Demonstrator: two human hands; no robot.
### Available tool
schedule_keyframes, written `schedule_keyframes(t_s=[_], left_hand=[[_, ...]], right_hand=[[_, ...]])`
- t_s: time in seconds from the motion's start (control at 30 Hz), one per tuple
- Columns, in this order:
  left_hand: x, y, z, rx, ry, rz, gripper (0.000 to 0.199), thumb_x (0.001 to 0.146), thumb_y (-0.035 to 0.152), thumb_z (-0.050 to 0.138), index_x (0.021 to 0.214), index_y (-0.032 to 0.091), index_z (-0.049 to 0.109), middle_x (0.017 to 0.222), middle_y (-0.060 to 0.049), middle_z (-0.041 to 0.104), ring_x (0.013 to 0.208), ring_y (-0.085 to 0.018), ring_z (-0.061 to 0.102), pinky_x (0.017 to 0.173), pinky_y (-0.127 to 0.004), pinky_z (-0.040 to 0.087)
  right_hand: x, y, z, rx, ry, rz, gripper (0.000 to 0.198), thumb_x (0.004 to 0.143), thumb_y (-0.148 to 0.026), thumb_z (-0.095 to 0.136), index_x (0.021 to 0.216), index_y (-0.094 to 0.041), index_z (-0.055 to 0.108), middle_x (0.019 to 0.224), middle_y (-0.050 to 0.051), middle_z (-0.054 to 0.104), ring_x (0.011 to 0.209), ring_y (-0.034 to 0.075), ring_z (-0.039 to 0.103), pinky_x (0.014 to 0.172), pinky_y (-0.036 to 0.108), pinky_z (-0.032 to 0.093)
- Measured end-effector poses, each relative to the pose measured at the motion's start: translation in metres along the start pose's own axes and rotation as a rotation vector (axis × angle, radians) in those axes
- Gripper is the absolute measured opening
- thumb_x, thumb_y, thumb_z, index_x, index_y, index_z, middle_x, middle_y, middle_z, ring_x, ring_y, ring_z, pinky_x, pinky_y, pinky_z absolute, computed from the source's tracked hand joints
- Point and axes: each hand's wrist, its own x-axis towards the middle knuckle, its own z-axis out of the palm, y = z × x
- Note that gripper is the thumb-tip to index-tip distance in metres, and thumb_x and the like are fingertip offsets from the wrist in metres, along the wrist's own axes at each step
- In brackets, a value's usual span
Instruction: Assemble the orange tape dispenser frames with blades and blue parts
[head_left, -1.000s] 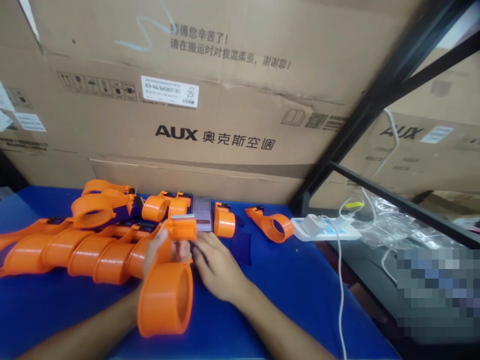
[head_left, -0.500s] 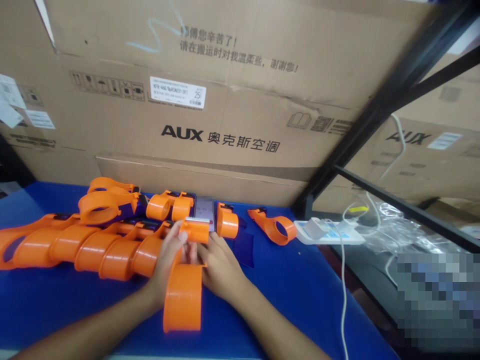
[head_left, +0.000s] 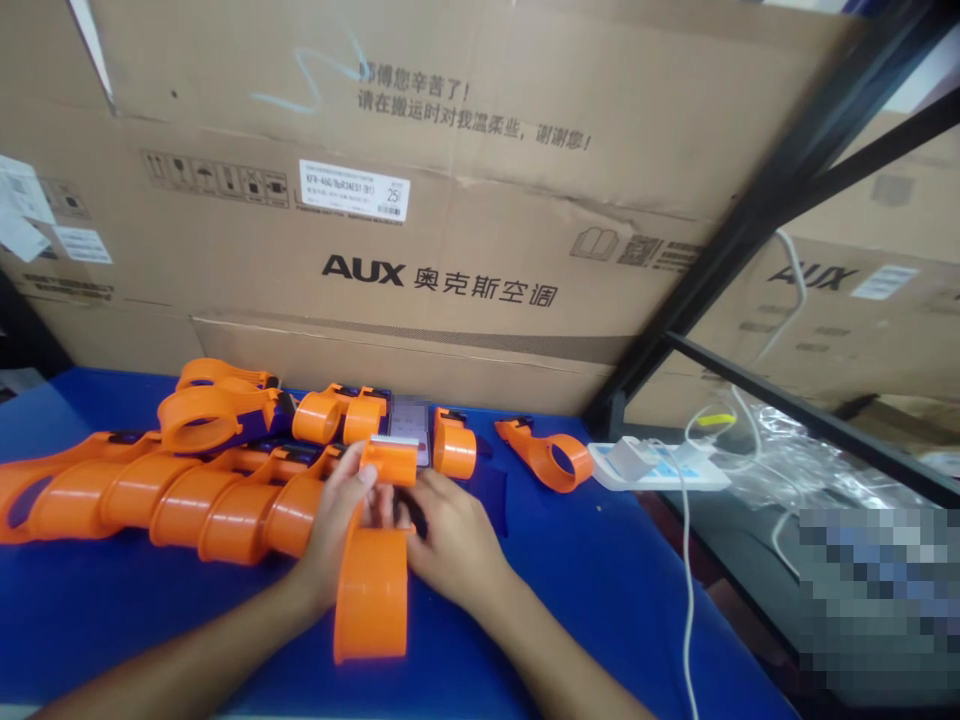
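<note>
An orange tape dispenser [head_left: 371, 595] is upright in front of me, its round hub at the bottom and a pale toothed strip along its top. My left hand [head_left: 337, 520] is closed around its left side, thumb on the upper part. On the other side, my right hand [head_left: 457, 535] has its fingers curled in against the dispenser's middle; their tips are partly hidden behind it. To the left, a row of similar orange dispensers [head_left: 176, 500] lies overlapping on the blue tabletop [head_left: 570, 620].
More orange dispensers [head_left: 196, 415] lie at the back left, and another [head_left: 559, 460] lies to the right. A phone [head_left: 409, 418] sits behind my hands. A white power strip [head_left: 675, 468] with a trailing cable [head_left: 688, 600] is at the right. Behind stands a large carton [head_left: 450, 220] beside a black metal frame [head_left: 697, 260].
The dispenser's lower hub has swung slightly right. My right hand has shifted a little to the right with its knuckles turned more upward. My left hand keeps its hold.
</note>
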Motion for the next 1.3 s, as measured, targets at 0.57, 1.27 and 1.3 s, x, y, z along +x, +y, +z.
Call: schedule_keyframes(t_s=[0.57,1.27,1.3], left_hand=[[0.006,-0.006,-0.008,0.179,-0.040,-0.012,0.043,0.087,0.049,0.073,0.117,0.022,0.059,0.066,0.004,0.060,0.056,-0.013,0.053,0.056,-0.023,0.044],[0.008,-0.009,-0.005,0.317,-0.087,-0.017,0.042,0.086,0.048,0.073,0.117,0.021,0.063,0.068,0.002,0.065,0.059,-0.015,0.059,0.058,-0.025,0.044],[0.009,-0.010,-0.006,0.313,-0.097,-0.027,0.041,0.086,0.048,0.072,0.116,0.021,0.063,0.068,0.002,0.065,0.059,-0.015,0.059,0.058,-0.025,0.045]], right_hand=[[0.003,0.004,-0.025,0.232,0.453,-0.150,0.024,0.097,-0.018,0.064,0.119,-0.025,0.067,0.111,0.009,0.072,0.103,0.026,0.068,0.088,0.043,0.058],[0.002,0.012,-0.026,0.290,0.284,-0.172,0.037,0.104,-0.017,0.046,0.135,-0.023,0.064,0.109,0.010,0.071,0.099,0.023,0.068,0.086,0.040,0.057],[0.002,0.013,-0.026,0.295,0.277,-0.176,0.039,0.104,-0.015,0.043,0.136,-0.023,0.064,0.107,0.010,0.071,0.098,0.023,0.068,0.084,0.039,0.057]])
